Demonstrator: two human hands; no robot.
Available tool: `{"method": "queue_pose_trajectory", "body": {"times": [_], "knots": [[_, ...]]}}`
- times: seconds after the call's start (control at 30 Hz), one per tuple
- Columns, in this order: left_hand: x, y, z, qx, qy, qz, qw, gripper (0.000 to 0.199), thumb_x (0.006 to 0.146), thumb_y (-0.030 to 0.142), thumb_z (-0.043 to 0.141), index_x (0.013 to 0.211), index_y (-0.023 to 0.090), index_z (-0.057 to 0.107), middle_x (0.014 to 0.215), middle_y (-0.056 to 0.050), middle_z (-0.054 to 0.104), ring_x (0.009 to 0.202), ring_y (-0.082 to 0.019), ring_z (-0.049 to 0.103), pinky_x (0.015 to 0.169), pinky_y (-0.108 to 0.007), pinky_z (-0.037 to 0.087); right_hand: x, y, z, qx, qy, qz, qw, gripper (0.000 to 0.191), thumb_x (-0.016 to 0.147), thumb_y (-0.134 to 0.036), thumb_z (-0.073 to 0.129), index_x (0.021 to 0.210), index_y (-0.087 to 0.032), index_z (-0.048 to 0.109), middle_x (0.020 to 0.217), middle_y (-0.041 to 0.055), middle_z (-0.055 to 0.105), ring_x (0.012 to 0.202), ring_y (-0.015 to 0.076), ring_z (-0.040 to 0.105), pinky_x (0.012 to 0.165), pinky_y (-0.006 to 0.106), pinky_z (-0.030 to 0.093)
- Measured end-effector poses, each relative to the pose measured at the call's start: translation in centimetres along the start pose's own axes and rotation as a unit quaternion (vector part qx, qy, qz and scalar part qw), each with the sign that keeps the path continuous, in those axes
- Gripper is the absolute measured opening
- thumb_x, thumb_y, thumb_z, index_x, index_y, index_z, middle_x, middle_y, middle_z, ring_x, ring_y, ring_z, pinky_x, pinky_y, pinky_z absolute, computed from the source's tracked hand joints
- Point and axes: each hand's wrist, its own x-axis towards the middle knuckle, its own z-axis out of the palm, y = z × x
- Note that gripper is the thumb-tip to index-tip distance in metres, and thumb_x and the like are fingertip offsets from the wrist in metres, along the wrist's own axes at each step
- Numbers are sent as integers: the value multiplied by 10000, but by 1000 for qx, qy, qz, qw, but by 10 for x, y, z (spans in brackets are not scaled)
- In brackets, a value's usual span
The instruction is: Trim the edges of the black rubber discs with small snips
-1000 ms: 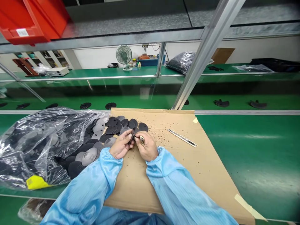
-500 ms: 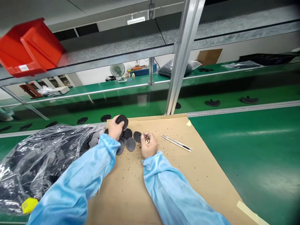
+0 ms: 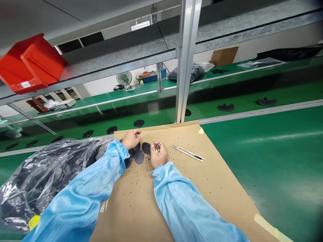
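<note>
My left hand (image 3: 131, 138) hovers over the far left part of the cardboard sheet (image 3: 141, 208), fingers apart and no disc visible in it. Just beyond its fingertips a black disc (image 3: 138, 123) lies on the green strip behind the cardboard. Several dark round discs (image 3: 139, 156) are piled under and beside this hand, and another disc (image 3: 146, 148) lies between both hands. My right hand (image 3: 159, 155) is closed around a small metal tool that looks like nippers (image 3: 158, 147). Tiny black bits are scattered around it.
A utility knife (image 3: 188, 153) lies to the right on the cardboard. Left stands a clear plastic bag (image 3: 50, 181) full of dark discs. A metal post (image 3: 186, 67) rises behind the cardboard; a red bin (image 3: 32, 67) sits on the shelf above. More black parts (image 3: 226, 107) lie along the strip.
The black disc that my left hand held is now on the green strip, out of the fingers. My right hand keeps the tool. The view has shifted slightly.
</note>
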Motion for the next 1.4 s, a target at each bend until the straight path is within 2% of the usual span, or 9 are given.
{"method": "queue_pose_trajectory", "body": {"times": [0.27,0.37,0.47,0.57,0.7,0.93,1.07,1.17,1.4], "knots": [[-106,-37,-17,-138,5,-12,990,305,756,328,634,1009,157,644,848,-57,681,713,-154,629,682,-271,507,4,7,4,5,4,54,999,364,727,-456,613,947,-179,527,796,25,554,687,168,546,711,320,460],[-148,-47,-12,-155,9,-14,988,264,778,314,615,988,159,649,787,-44,656,674,-140,608,639,-255,490,5,10,5,11,-1,62,998,427,688,-475,635,972,-178,520,829,29,538,735,175,543,726,325,453],[-175,-56,0,-127,75,5,989,190,812,281,571,939,172,661,805,-46,644,679,-134,586,645,-254,475,6,12,5,-8,-18,62,998,437,677,-480,641,974,-179,529,832,27,539,743,176,542,735,329,445],[-184,-60,12,-85,147,4,985,157,832,252,530,880,186,665,777,-42,629,686,-142,569,655,-270,462,6,14,4,-25,-28,56,998,437,671,-470,644,976,-174,540,814,26,543,726,176,544,726,330,443],[-181,-56,18,-56,150,23,987,165,845,246,502,879,209,659,780,-49,631,742,-167,579,704,-299,470,5,13,3,-34,-39,44,998,419,677,-438,643,980,-163,553,810,31,561,715,172,550,722,325,448],[-217,-61,-5,39,170,40,984,233,829,239,520,1032,194,625,1053,-112,622,1010,-225,557,913,-384,447,5,11,5,-43,-41,43,997,442,644,-444,650,975,-157,585,819,37,586,730,185,561,754,350,450],[-256,-84,-35,211,157,-36,964,623,728,459,663,1260,163,530,1339,-178,470,1269,-351,379,1077,-537,256,5,10,5,-50,-61,54,995,439,642,-441,641,976,-163,582,822,38,590,730,190,561,765,362,447],[-267,-104,-48,280,131,-117,944,881,674,651,634,1370,148,435,1451,-218,342,1347,-413,259,1081,-586,194,4,9,4,-53,-66,52,995,448,654,-457,639,990,-167,579,832,42,591,740,196,563,770,366,446],[-236,-128,-46,326,140,-172,919,729,828,622,431,1392,160,420,1450,-206,369,1345,-384,281,1076,-584,165,2,9,4,-61,-69,46,995,453,663,-465,640,994,-163,583,841,57,601,744,199,565,757,356,449]]}}
